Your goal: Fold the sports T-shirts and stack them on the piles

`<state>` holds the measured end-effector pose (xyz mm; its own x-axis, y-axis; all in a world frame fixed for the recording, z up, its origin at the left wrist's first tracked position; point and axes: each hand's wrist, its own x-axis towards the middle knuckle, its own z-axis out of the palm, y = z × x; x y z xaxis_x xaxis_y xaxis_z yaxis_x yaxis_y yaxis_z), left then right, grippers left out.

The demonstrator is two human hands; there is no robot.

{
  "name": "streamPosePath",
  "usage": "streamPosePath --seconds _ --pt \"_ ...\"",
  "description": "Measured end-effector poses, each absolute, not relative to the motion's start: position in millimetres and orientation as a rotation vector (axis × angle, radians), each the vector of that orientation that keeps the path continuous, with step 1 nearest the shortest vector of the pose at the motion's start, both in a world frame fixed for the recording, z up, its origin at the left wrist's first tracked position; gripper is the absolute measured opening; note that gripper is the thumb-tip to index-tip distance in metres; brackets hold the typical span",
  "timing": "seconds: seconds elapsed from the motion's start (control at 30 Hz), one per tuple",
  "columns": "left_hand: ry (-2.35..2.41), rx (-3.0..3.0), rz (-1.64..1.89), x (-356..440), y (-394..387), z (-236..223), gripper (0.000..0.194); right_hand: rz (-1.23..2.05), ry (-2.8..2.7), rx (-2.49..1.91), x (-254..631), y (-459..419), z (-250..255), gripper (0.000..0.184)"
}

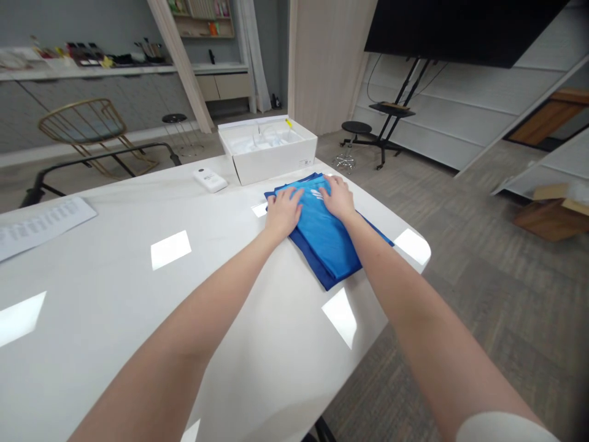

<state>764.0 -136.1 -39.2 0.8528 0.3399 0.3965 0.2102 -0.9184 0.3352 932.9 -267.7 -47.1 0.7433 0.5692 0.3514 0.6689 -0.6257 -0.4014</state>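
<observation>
On the white counter [115,294], left hand [284,212] and right hand [338,197] press flat, open, on folded blue garment [324,239].

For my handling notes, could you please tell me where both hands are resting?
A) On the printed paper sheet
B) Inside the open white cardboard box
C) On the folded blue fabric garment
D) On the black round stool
C: the left hand and right hand lie flat on the folded blue fabric garment.

- Printed sheet [43,227]: cut off at left, text too small to read
- Folded blue cloth [329,245]: partly hidden under left hand [284,212] and right hand [338,197]
- Black screen [464,24]: cut off at top
</observation>
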Motion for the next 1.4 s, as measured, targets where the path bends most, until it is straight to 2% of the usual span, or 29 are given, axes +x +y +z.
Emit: streamPosePath --seconds 0.1,0.37,0.57,0.67,0.87,1.13,1.4 --pt "0.228 2.855 0.519 744.0 -166.5 -45.7 0.041 -0.155 -1.122 -2.380 911.4 -300.5 -54.0 0.044" --pt "-0.071 2.869 0.480 668.8 -269.0 -58.0 0.036 -0.215 -1.092 -2.559 842.7 -435.8 -81.3 0.052" --pt "-0.164 2.805 0.355 594.7 -309.1 -49.2 0.027 -0.245 -1.103 -2.592 756.2 -474.6 -61.2 0.044" --pt "-0.046 2.799 0.300 544.6 -294.3 -29.5 0.029 -0.183 -1.211 -2.382 699.9 -447.0 -42.9 0.036" --pt "0.409 2.803 0.363 415.9 -211.9 -1.5 0.029 0.259 -1.409 -1.999 582.9 -336.7 -22.4 0.023" --pt "1.312 2.668 0.458 221.2 -91.9 6.8 0.027 0.431 -1.837 -1.734 417.1 -155.6 -16.9 0.020" --pt "2.222 2.378 0.446 62.8 -49.4 -6.0 0.029 0.514 -2.118 -1.454 236.4 -17.2 -31.2 0.023"
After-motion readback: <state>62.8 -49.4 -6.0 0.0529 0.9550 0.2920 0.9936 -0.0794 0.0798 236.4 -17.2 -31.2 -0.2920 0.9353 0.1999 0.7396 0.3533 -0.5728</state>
